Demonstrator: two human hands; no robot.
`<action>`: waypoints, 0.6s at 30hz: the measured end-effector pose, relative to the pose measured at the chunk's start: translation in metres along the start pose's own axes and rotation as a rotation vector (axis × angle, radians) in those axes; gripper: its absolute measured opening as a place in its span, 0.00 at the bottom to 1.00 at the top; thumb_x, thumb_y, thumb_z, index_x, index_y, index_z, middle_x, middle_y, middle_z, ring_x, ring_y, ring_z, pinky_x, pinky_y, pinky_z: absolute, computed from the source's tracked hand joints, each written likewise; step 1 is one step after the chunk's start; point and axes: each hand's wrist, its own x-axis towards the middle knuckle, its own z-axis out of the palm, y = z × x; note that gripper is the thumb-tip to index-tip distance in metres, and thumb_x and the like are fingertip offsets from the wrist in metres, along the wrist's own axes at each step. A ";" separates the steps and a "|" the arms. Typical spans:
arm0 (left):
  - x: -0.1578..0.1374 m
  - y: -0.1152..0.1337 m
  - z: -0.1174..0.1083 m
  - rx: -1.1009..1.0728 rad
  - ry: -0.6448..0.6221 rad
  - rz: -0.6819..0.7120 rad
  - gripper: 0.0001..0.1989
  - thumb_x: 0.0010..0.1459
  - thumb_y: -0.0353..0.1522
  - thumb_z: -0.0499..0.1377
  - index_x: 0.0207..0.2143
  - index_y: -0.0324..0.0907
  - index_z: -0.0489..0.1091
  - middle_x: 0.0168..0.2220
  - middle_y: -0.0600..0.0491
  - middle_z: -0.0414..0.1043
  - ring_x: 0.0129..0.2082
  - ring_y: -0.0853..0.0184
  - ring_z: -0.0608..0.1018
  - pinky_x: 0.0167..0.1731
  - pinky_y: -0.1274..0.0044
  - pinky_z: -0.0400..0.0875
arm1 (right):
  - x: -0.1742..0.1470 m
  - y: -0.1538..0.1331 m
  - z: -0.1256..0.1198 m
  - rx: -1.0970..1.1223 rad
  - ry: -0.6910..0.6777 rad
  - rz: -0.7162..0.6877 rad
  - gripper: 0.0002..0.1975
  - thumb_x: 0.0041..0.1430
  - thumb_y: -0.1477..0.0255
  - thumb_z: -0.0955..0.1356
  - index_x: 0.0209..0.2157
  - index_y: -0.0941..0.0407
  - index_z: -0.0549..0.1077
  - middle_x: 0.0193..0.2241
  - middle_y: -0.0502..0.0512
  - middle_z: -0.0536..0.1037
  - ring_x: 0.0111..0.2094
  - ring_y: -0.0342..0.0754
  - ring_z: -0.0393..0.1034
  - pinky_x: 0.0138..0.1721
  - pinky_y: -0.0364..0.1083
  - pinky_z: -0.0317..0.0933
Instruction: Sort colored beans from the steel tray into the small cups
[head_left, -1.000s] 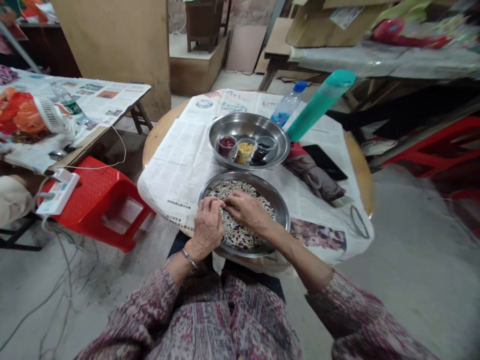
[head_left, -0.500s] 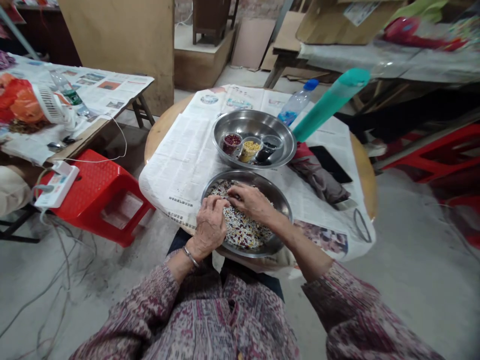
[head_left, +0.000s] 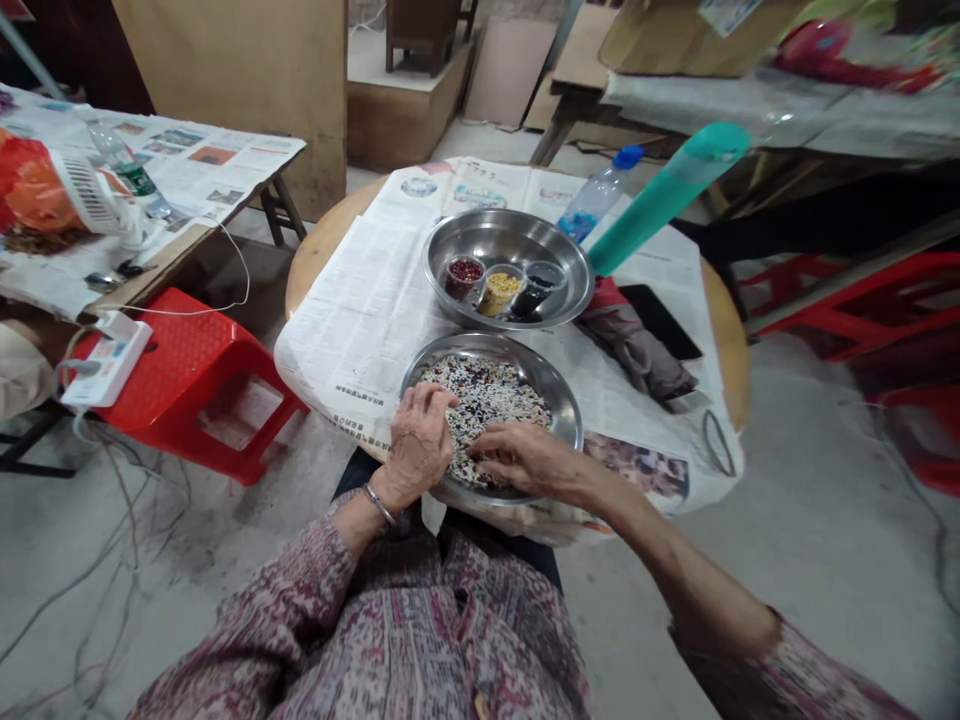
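Observation:
A shallow steel basin [head_left: 568, 395] close to my body holds a mix of white grains with dark, red and yellow beans [head_left: 495, 395]. At its left rim is my left hand [head_left: 420, 435], its fingers curled inward; whatever they hold is hidden. My right hand [head_left: 521, 457] reaches over the near right rim, fingertips bent together down at the mix, too small a detail to name what is between them. Behind stands a second steel basin [head_left: 517, 230] with three clear cups: red beans [head_left: 465, 275], yellow beans or kernels [head_left: 501, 290] and black beans [head_left: 540, 285].
Newspaper [head_left: 352, 300] covers the round table. Beyond the basins are a plastic bottle [head_left: 600, 195], a green tube-like object [head_left: 667, 200], a grey-red cloth bundle [head_left: 634, 345] and a dark flat object [head_left: 660, 320]. A red stool [head_left: 195, 350] bears a power strip [head_left: 109, 365] at left.
My right hand has moved from the far part of the near basin toward its near right side, uncovering the mix. My left hand stays at the left rim. The view has shifted slightly.

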 end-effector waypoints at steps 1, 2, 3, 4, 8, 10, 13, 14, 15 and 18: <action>0.000 0.000 0.000 0.004 0.003 0.007 0.13 0.59 0.20 0.49 0.44 0.40 0.66 0.45 0.46 0.66 0.49 0.59 0.69 0.51 0.67 0.68 | 0.002 0.000 0.002 -0.020 0.031 0.018 0.10 0.62 0.73 0.66 0.41 0.52 0.79 0.37 0.55 0.80 0.37 0.49 0.74 0.42 0.47 0.64; 0.000 0.000 0.000 0.007 0.007 0.013 0.13 0.59 0.20 0.49 0.43 0.40 0.66 0.45 0.46 0.66 0.49 0.59 0.69 0.51 0.66 0.68 | 0.004 0.003 0.004 -0.050 0.083 0.054 0.12 0.62 0.73 0.65 0.43 0.52 0.78 0.39 0.56 0.80 0.39 0.50 0.74 0.44 0.48 0.64; 0.000 0.000 0.000 0.009 0.009 0.016 0.13 0.59 0.20 0.49 0.43 0.40 0.66 0.45 0.46 0.66 0.49 0.59 0.69 0.51 0.66 0.68 | 0.006 0.007 0.004 -0.084 0.154 0.102 0.13 0.63 0.73 0.64 0.45 0.53 0.78 0.41 0.57 0.80 0.41 0.51 0.74 0.45 0.49 0.65; 0.000 -0.001 0.001 0.012 0.009 0.016 0.13 0.59 0.20 0.49 0.43 0.40 0.66 0.45 0.47 0.66 0.48 0.59 0.69 0.51 0.66 0.68 | 0.008 0.012 0.004 -0.115 0.237 0.158 0.13 0.63 0.73 0.64 0.46 0.53 0.77 0.43 0.58 0.80 0.42 0.51 0.74 0.46 0.50 0.65; -0.001 -0.001 0.001 0.020 -0.003 0.000 0.14 0.59 0.20 0.49 0.43 0.41 0.66 0.45 0.47 0.67 0.48 0.59 0.69 0.51 0.66 0.68 | 0.014 0.030 0.001 -0.173 0.525 0.345 0.15 0.63 0.68 0.65 0.49 0.56 0.76 0.44 0.61 0.77 0.42 0.54 0.73 0.47 0.52 0.66; 0.000 -0.001 0.001 0.020 -0.002 0.004 0.14 0.58 0.20 0.50 0.43 0.41 0.66 0.45 0.47 0.67 0.48 0.59 0.69 0.51 0.66 0.68 | 0.019 0.031 0.004 -0.193 0.559 0.371 0.20 0.60 0.63 0.68 0.52 0.57 0.74 0.44 0.63 0.76 0.44 0.56 0.72 0.47 0.53 0.66; 0.000 -0.001 0.002 0.018 0.007 0.010 0.14 0.58 0.20 0.50 0.43 0.41 0.66 0.45 0.47 0.67 0.48 0.59 0.69 0.51 0.65 0.69 | 0.033 0.021 0.014 -0.176 0.491 0.307 0.20 0.58 0.65 0.68 0.51 0.57 0.73 0.44 0.62 0.74 0.44 0.56 0.71 0.48 0.52 0.65; 0.000 -0.001 0.002 0.019 0.006 0.011 0.14 0.58 0.20 0.50 0.43 0.41 0.66 0.45 0.47 0.67 0.48 0.59 0.70 0.51 0.65 0.69 | 0.038 0.016 0.016 -0.154 0.460 0.275 0.17 0.58 0.68 0.68 0.48 0.57 0.75 0.43 0.61 0.74 0.43 0.54 0.71 0.47 0.51 0.64; 0.000 -0.002 0.002 0.019 0.004 0.011 0.14 0.58 0.20 0.50 0.43 0.42 0.66 0.45 0.47 0.67 0.48 0.59 0.70 0.51 0.65 0.69 | 0.043 0.012 0.019 -0.127 0.435 0.246 0.13 0.57 0.71 0.66 0.44 0.57 0.76 0.40 0.60 0.75 0.41 0.53 0.70 0.46 0.50 0.64; 0.000 -0.002 0.002 0.021 0.003 0.006 0.14 0.59 0.20 0.50 0.43 0.42 0.66 0.45 0.47 0.67 0.49 0.59 0.70 0.51 0.64 0.68 | 0.053 0.000 0.019 0.009 0.397 0.208 0.09 0.53 0.77 0.64 0.35 0.56 0.76 0.33 0.56 0.77 0.36 0.50 0.70 0.42 0.47 0.63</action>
